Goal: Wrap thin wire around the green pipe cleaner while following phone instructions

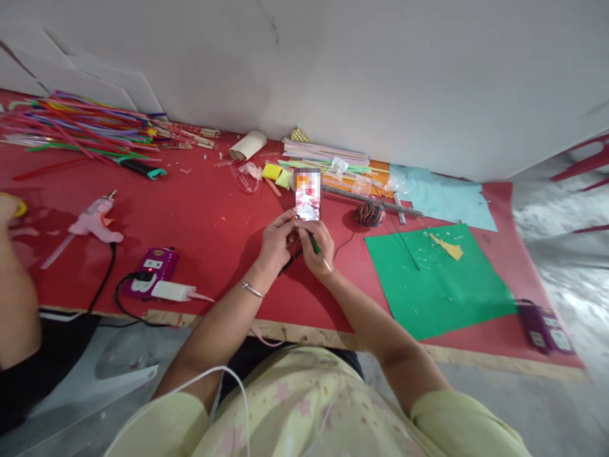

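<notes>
Both my hands meet over the middle of the red table [200, 216]. My left hand [276, 238] is closed in a pinch on the upper end of a thin green stick [318, 249]. My right hand [316, 244] is closed round the same stick, whose pale tip pokes out past my wrist. A dark thread runs from my hands to a ball of orange and dark yarn [370, 214] to the right. A phone [307, 193] with a lit screen stands just beyond my fingers.
A green sheet [438, 279] and a pale blue sheet [442, 197] lie at right. A pink glue gun [92, 222], a purple power strip [155, 266] and a heap of coloured straws [80, 130] lie at left. Another person's arm [14, 279] is at far left.
</notes>
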Tool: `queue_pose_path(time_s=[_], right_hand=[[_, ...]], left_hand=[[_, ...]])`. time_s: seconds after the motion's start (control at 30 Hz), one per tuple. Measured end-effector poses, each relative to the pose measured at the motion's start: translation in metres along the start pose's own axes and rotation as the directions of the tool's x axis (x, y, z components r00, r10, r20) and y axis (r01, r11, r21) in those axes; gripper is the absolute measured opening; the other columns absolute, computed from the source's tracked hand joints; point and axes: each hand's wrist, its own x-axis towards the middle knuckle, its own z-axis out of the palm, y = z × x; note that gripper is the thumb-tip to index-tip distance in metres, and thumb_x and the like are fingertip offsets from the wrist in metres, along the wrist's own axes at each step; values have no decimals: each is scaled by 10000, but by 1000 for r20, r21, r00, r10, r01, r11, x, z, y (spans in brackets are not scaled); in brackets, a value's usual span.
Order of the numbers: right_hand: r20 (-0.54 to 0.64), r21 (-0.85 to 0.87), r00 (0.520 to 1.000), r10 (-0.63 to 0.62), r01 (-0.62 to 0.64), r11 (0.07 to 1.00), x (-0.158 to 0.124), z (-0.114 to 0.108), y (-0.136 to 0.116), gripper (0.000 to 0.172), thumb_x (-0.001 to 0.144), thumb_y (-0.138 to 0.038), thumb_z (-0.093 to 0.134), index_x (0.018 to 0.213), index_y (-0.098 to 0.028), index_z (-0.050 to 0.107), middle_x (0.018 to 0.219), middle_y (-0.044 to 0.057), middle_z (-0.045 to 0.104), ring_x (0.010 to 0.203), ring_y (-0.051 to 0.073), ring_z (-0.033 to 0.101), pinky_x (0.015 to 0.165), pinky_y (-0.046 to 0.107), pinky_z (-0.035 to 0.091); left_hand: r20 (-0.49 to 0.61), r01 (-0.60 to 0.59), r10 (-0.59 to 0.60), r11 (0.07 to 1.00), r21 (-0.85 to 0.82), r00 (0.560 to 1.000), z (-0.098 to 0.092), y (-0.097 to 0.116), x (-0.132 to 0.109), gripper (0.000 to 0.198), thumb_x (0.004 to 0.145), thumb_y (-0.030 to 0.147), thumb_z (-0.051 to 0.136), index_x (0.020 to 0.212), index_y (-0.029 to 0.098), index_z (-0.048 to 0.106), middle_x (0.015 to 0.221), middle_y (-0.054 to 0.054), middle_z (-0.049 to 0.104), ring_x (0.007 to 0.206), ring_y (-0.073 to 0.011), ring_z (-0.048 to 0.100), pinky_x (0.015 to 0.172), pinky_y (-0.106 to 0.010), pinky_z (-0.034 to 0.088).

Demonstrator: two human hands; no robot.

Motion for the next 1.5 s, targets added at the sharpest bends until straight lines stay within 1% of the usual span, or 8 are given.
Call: queue_pose_path(time_s=[0.3, 0.43, 0.6, 0.8, 0.9, 1.03, 1.3, 1.5], right_hand=[[114, 87, 993, -7, -3, 996, 9, -25, 3, 170, 1012, -299, 629, 1122, -292, 758, 1050, 49, 777, 981, 194, 734, 915, 372, 609], [162, 54, 987, -17, 9, 999, 10, -37, -1, 187, 1017, -312, 618, 1132, -281, 762, 1057, 59, 775, 993, 196, 737, 907, 369, 615], [156, 23, 987, -39, 36, 999, 6, -42, -1, 190, 1016, -301, 622, 1150, -275, 754, 1072, 76, 772, 1005, 198, 738, 900, 368, 619], [174, 51, 982, -70, 62, 997, 6, -44, -1, 190, 1014, -287, 625, 1151, -273, 756, 1059, 73, 784, 998, 197, 739, 889, 368, 621], [179, 57, 982, -56, 47, 997, 6, -45, -3, 180, 1015, -306, 623, 1128, -269, 758, 1070, 79, 794, 988, 204, 745, 883, 380, 624], [168, 66, 984, -63, 53, 996, 6, -44, -2, 167, 1009, -293, 633, 1118, -269, 757, 1034, 73, 794, 963, 202, 746, 870, 374, 623], [146, 63, 986, -75, 67, 996, 6, -41, 1, 175, 1001, -251, 645, 1135, -276, 754, 1027, 61, 785, 968, 186, 742, 886, 354, 614], [141, 62, 988, -69, 60, 996, 5, -43, 1, 173, 1004, -278, 641, 1137, -279, 751, 1024, 66, 789, 958, 198, 743, 868, 372, 622]], left_hand=[[139, 99, -118, 986, 137, 983, -17, 14, 10, 391, 567, 109, 792, 957, 134, 792, 645, 28, 656, 407, -9, 364, 390, -183, 184], [154, 90, -120, 978, 188, 981, -17, 14, 8, 399, 561, 109, 816, 959, 127, 801, 663, 23, 669, 401, -2, 379, 391, -167, 204], [190, 87, -132, 970, 228, 973, -17, 13, 5, 379, 586, 128, 852, 962, 130, 814, 697, 14, 680, 419, 10, 401, 404, -142, 237], [257, 181, -235, 960, 215, 937, -20, 16, 5, 383, 601, 140, 825, 984, 125, 808, 571, 51, 577, 399, 0, 325, 396, -156, 190], [251, 173, -232, 957, 234, 940, -18, 18, 3, 367, 605, 156, 810, 971, 122, 807, 586, 35, 594, 405, -8, 321, 398, -172, 178], [227, 147, -206, 957, 249, 952, -16, 17, 2, 297, 683, 262, 794, 947, 128, 817, 550, 28, 554, 416, -27, 329, 401, -184, 163], [201, 65, -126, 956, 285, 971, -14, 12, 3, 247, 626, 221, 882, 842, 132, 800, 643, -8, 663, 436, -14, 391, 418, -176, 234], [210, -1, -71, 945, 327, 975, -14, 10, 4, 218, 657, 255, 891, 818, 134, 808, 685, -28, 697, 434, -12, 396, 418, -179, 254]])
